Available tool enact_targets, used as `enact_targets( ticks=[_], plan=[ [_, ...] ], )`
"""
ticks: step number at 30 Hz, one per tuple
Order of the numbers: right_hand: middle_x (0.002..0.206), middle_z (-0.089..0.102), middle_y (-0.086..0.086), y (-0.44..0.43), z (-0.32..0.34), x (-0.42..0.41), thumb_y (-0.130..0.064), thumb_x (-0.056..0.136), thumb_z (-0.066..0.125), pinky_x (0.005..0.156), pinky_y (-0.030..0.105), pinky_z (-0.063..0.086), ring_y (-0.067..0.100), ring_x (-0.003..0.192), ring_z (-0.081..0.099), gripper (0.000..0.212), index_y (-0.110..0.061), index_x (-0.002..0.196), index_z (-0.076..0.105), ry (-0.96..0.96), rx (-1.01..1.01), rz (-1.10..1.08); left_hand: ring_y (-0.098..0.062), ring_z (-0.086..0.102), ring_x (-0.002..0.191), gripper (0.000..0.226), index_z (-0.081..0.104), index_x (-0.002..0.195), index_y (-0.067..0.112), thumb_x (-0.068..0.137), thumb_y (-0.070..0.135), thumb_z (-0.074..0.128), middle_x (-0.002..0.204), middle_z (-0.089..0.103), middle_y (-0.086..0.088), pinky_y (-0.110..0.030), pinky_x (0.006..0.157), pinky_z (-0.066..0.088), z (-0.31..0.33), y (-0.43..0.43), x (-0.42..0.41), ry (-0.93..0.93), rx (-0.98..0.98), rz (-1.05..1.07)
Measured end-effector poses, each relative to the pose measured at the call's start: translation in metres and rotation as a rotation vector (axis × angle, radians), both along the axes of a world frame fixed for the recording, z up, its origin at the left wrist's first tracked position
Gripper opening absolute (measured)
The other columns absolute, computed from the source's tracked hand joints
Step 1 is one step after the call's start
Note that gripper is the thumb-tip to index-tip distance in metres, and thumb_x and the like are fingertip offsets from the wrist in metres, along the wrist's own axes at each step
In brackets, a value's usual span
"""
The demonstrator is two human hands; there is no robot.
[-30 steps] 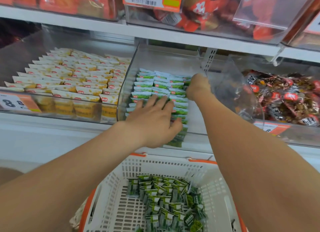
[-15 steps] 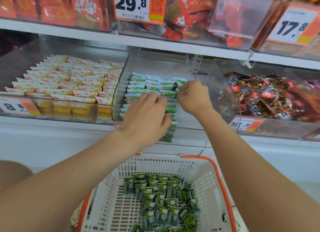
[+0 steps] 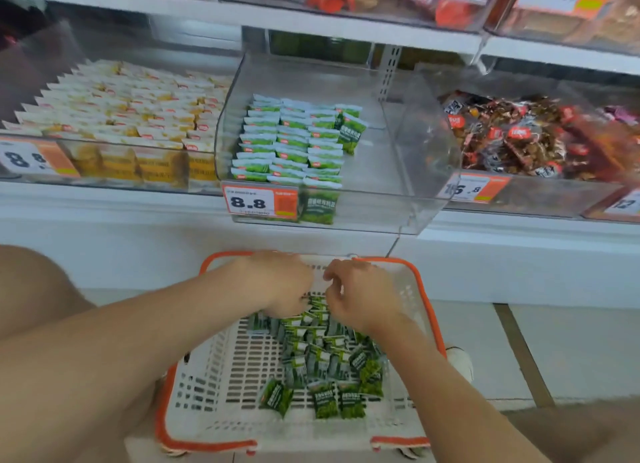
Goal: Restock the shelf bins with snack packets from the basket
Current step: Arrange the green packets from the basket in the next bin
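The white basket with an orange rim (image 3: 207,376) sits on the floor below the shelf and holds a loose pile of green snack packets (image 3: 322,358). Both hands are down in the basket at the far end of that pile. My left hand (image 3: 277,282) curls its fingers down into the packets and grips some. My right hand (image 3: 363,296) is beside it with curled fingers over the pile; its fingertips are blurred. The clear middle shelf bin (image 3: 398,172) holds neat rows of green packets (image 3: 291,140) on its left side, and one packet (image 3: 351,132) stands at the rows' right edge.
The bin's right half is bare. An 8.8 price tag (image 3: 259,201) hangs on its front. A bin of yellow packets (image 3: 131,116) sits on the left and a bin of brown sweets (image 3: 533,137) on the right. Red packets fill the shelf above.
Both hands have left the green packets in the shelf bin and dropped down into the basket. The view has tilted downward with them.
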State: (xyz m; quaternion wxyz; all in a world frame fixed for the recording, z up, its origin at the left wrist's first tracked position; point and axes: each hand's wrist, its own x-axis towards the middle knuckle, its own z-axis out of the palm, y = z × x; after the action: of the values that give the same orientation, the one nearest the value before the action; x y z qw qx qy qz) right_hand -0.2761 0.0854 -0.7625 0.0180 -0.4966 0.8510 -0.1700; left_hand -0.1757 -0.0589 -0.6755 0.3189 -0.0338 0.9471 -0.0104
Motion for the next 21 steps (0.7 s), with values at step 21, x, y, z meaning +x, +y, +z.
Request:
enact_targets(
  ticks=[21],
  plan=[
    [0.097,0.068,0.002,-0.003,-0.205,0.040,-0.019,0.093,0.067,0.089,0.040,0.051,0.026,0.098,0.066,0.014,-0.021,0.103,0.058,-0.323,0.602,-0.180,-0.020,0.056,0.067,0.011,0.064,0.098,0.013,0.103,0.015,0.054,0.086,0.056,-0.003,-0.032,0.051,0.039,-0.068,-0.018,-0.007,-0.107,0.040,-0.047]
  ],
)
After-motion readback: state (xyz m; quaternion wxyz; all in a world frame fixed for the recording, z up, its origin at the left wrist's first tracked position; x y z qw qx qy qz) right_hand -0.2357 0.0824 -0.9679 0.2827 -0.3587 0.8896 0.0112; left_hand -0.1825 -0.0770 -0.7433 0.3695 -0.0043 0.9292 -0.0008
